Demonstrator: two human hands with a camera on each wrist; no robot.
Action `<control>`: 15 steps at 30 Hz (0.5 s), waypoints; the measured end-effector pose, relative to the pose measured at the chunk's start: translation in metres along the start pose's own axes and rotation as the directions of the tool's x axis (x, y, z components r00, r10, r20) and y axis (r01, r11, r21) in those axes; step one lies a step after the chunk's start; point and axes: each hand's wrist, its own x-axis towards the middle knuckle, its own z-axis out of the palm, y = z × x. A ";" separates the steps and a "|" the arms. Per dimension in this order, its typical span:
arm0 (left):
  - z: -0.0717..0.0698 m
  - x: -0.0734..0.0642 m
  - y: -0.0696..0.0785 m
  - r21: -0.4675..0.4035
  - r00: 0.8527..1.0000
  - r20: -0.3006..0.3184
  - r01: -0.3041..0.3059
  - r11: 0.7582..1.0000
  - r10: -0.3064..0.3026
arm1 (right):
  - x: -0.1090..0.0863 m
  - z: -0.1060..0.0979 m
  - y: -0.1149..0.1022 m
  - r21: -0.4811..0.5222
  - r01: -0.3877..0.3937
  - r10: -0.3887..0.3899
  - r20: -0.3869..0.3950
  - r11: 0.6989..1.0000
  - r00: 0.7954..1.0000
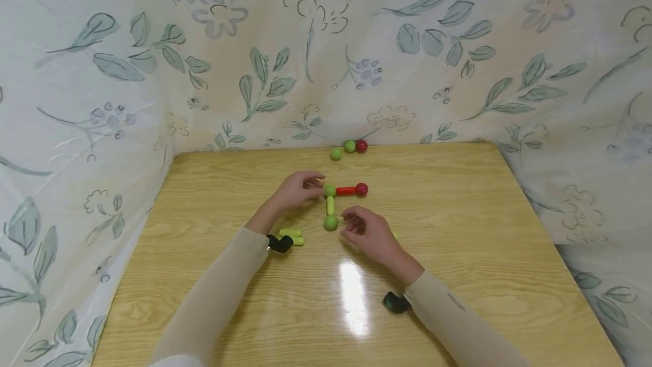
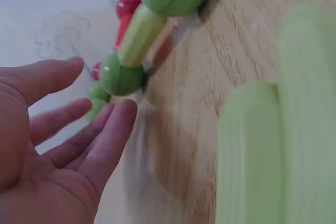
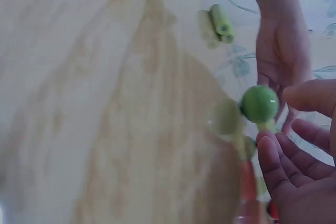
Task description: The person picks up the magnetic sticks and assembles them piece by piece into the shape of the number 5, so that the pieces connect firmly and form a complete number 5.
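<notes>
On the table lies an L-shaped assembly of toy balls and rods. Its corner is a green ball (image 1: 330, 190), joined by a red rod (image 1: 346, 191) to a red ball (image 1: 361, 189). From that corner a yellow-green rod (image 1: 330, 206) runs toward the person to a second green ball (image 1: 330, 222). My left hand (image 1: 299, 190) is at the left of the corner ball, thumb and fingers apart around nothing in the left wrist view. Just right of the near green ball, my right hand (image 1: 370, 237) hovers with loosely bent fingers, holding nothing.
Two loose yellow-green rods (image 1: 291, 237) lie beside the left wrist; another (image 1: 395, 234) is partly hidden behind the right hand. At the table's back edge sit two green balls (image 1: 336, 154) and a red ball (image 1: 361, 146). A floral cloth (image 1: 326, 95) hangs behind the wooden table (image 1: 448, 197).
</notes>
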 end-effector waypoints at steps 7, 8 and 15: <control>0.001 -0.031 0.014 -0.084 0.999 -0.033 0.010 0.996 -0.013 | -0.010 -0.023 -0.008 0.016 0.039 -0.038 -0.036 0.999 0.999; 0.003 -0.037 0.015 -0.084 0.999 -0.038 0.009 0.996 -0.012 | -0.011 -0.026 -0.008 0.009 0.044 -0.044 -0.043 0.999 0.998; 0.022 -0.061 0.016 -0.056 0.998 -0.064 -0.011 0.998 0.007 | -0.013 -0.051 -0.006 -0.033 0.058 -0.061 -0.104 0.998 0.993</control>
